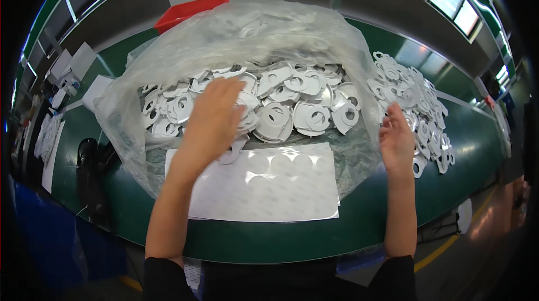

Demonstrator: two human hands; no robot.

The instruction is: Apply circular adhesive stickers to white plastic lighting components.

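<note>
Many white parts fill the plastic bag, its mouth spread probably for reach; the left hand is over them, its grip impossible to tell; the right hand, beside the bag's right edge, seems empty, loosely curled.

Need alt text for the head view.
A person's left hand is over white parts in an open translucent bag; the right hand is near a pile of similar parts. A white sheet with round shapes lies nearer the person; the table is green.
</note>
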